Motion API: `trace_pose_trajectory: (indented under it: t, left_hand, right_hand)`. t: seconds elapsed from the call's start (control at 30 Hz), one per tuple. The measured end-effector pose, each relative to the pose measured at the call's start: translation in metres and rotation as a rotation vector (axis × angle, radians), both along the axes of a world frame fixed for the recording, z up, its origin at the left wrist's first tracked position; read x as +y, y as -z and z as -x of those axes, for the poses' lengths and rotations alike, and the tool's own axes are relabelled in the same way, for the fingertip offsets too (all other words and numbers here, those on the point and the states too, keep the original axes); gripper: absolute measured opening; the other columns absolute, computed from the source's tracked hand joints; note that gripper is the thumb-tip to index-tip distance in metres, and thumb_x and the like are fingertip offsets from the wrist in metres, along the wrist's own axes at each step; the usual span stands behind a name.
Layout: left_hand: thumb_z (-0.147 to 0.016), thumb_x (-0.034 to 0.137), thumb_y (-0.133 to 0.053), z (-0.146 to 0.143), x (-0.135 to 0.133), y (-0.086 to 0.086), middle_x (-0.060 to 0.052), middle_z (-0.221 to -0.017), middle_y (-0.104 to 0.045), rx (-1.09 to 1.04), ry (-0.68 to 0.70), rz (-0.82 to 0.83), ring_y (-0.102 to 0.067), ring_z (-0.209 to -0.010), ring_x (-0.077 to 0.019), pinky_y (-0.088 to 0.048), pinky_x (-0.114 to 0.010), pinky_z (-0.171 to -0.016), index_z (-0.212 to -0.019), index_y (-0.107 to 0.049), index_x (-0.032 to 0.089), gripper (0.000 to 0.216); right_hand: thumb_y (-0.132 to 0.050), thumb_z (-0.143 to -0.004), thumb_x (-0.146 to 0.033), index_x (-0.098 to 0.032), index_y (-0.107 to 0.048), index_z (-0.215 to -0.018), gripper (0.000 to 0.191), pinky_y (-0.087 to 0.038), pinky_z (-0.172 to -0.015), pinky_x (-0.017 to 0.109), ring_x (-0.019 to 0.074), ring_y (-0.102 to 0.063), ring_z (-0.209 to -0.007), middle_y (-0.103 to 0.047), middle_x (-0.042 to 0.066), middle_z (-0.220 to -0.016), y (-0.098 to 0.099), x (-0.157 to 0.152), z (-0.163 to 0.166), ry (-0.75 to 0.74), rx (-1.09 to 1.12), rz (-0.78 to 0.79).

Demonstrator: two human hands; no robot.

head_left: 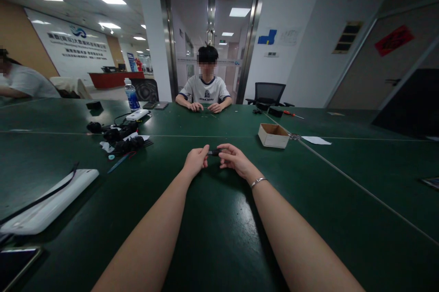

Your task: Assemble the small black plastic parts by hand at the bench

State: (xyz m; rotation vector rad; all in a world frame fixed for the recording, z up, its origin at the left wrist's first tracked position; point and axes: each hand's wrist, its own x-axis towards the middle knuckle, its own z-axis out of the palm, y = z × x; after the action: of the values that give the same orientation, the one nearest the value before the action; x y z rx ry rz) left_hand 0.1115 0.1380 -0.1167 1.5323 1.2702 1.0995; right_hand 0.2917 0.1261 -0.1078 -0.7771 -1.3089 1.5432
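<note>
Between my hands, just above the green table, is a small black cylindrical object (214, 152), lying roughly level. My left hand (196, 160) is closed round its left end, with the thumb on top. The fingers of my right hand (235, 159) pinch its right end, and a silver bracelet sits on that wrist. My fingers cover both ends, so its exact kind does not show. The dark green tabletop (212, 219) stretches beneath both forearms.
An open cardboard box (273, 136) stands right of my hands, beside a white paper (316, 140). Black cables and parts (120, 134) lie to the left, near a water bottle (131, 94). A white power strip (58, 198) is closer. Another person (206, 88) sits opposite.
</note>
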Motion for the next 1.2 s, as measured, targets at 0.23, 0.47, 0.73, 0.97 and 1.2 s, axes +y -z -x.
trace_pose_trajectory:
  t: [0.23, 0.47, 0.73, 0.97, 1.2]
  left_hand:
    - [-0.079, 0.059, -0.049, -0.003, -0.001, 0.003, 0.0, -0.052, -0.056, -0.048, 0.031, -0.06, -0.049, -0.044, -0.0096, -0.037, -0.021, -0.048, -0.066, -0.053, 0.016, 0.046]
    - [-0.072, 0.05, -0.064, -0.002, -0.008, -0.003, -0.005, -0.073, -0.065, -0.115, 0.087, -0.082, -0.056, -0.061, -0.0123, -0.04, -0.021, -0.053, -0.081, -0.059, 0.015, 0.037]
    - [-0.076, 0.06, -0.053, -0.002, -0.006, -0.002, -0.007, -0.073, -0.066, -0.113, 0.077, -0.036, -0.055, -0.058, -0.0119, -0.038, -0.021, -0.051, -0.085, -0.062, 0.013, 0.049]
    - [-0.07, 0.052, -0.063, -0.002, -0.004, 0.001, -0.005, -0.073, -0.064, -0.057, 0.109, -0.067, -0.054, -0.06, -0.0119, -0.038, -0.02, -0.051, -0.084, -0.06, 0.014, 0.041]
    - [-0.081, 0.061, -0.041, -0.002, -0.002, 0.002, -0.007, -0.074, -0.061, -0.015, 0.039, 0.014, -0.055, -0.066, -0.0149, -0.041, -0.023, -0.053, -0.076, -0.062, 0.012, 0.053]
  right_hand:
    - [-0.075, -0.073, -0.027, -0.018, -0.062, -0.098, 0.03, -0.059, -0.055, 0.026, 0.009, -0.056, -0.053, -0.063, 0.001, -0.071, 0.002, 0.002, 0.002, 0.095, 0.017, 0.043]
    - [-0.068, -0.084, -0.03, -0.013, -0.061, -0.092, 0.02, -0.059, -0.055, 0.025, 0.0079, -0.054, -0.045, -0.064, 0.003, -0.064, -0.001, 0.001, 0.004, 0.17, 0.022, 0.108]
    - [-0.065, -0.087, -0.029, -0.012, -0.059, -0.088, 0.018, -0.058, -0.053, 0.024, 0.0081, -0.053, -0.043, -0.064, 0.004, -0.061, -0.003, 0.0, 0.006, 0.187, 0.003, 0.13]
    - [-0.065, -0.087, -0.027, -0.012, -0.059, -0.09, 0.017, -0.059, -0.054, 0.024, 0.008, -0.054, -0.043, -0.064, 0.005, -0.062, -0.002, 0.0, 0.005, 0.192, 0.014, 0.127]
    - [-0.066, -0.086, -0.027, -0.013, -0.06, -0.092, 0.017, -0.058, -0.052, 0.023, 0.0081, -0.055, -0.044, -0.064, 0.003, -0.063, -0.001, 0.001, 0.005, 0.18, -0.005, 0.125]
